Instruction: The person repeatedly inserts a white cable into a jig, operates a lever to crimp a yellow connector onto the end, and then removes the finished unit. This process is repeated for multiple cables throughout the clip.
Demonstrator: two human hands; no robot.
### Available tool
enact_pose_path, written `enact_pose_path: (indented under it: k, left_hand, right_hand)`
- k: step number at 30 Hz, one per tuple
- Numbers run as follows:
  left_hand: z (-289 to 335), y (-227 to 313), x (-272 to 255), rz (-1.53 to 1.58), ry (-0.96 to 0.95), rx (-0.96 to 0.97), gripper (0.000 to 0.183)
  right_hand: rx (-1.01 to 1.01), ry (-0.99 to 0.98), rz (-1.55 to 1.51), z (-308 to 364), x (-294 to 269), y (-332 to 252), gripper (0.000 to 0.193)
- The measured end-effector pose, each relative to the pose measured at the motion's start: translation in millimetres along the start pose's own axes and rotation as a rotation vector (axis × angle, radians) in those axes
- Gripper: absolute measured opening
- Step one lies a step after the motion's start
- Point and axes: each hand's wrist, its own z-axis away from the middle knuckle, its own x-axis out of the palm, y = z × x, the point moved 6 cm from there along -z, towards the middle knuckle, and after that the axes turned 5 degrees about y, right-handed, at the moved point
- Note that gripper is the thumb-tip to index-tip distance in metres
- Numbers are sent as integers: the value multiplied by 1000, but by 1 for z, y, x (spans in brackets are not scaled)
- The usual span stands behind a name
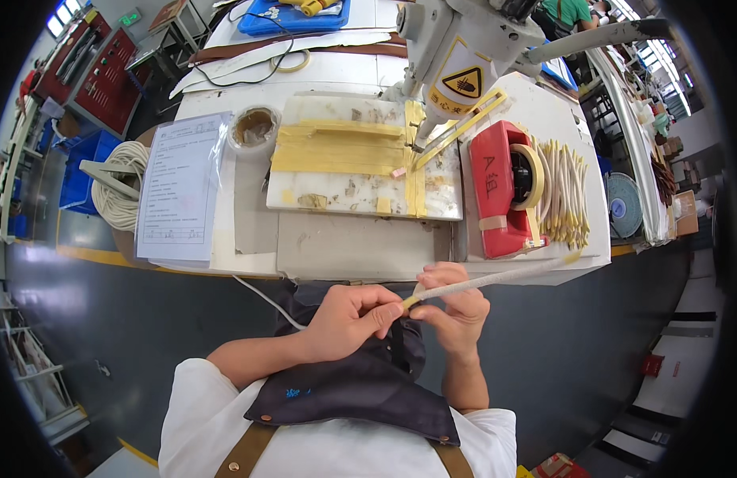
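In front of my apron, both hands are closed on a white cord (504,277). My left hand (354,317) pinches it at a band of yellow tape (410,303). Just to the right, my right hand (454,307) grips it between thumb and fingers. From there one length slants up to the right, ending in a yellow-taped tip near the table's front edge. Another length of white cord (266,303) trails left from behind my left hand. Several cut cords with yellow ends (565,191) lie bunched on the table, beside a red tape dispenser (496,187) holding a tape roll (531,177).
A white slab (304,199) with yellow tape strips lies under the grey press head (456,68). Left of it are a clear tape roll (255,127), a printed sheet (181,191) and a coil of white cord (113,199). A blue tray (261,24) stands behind.
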Motion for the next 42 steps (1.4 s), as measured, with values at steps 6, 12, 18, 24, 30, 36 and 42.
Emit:
enact_pose_path:
  k: [6, 12, 18, 24, 30, 36, 42]
  left_hand:
    - [22, 31, 6, -764, 259, 690, 12]
    - [31, 27, 17, -1000, 442, 1110, 11]
    - [5, 5, -11, -163, 97, -1, 16]
    - [3, -11, -8, 489, -228, -524, 26]
    - [5, 4, -23, -16, 105, -193, 26]
    - [12, 17, -44, -305, 279, 1, 26]
    - [18, 20, -66, -344, 216, 60, 29]
  right_hand:
    - [234, -19, -190, 15, -14, 28, 26]
    - [463, -26, -550, 35, 17, 33, 16]
    - [499, -39, -903, 39, 38, 51, 18]
    - [493, -516, -992, 14, 43, 44, 7]
    - [369, -228, -750, -18, 25, 33, 8]
    - [409, -82, -569, -42, 18, 36, 26]
    - [398, -81, -491, -67, 20, 36, 47]
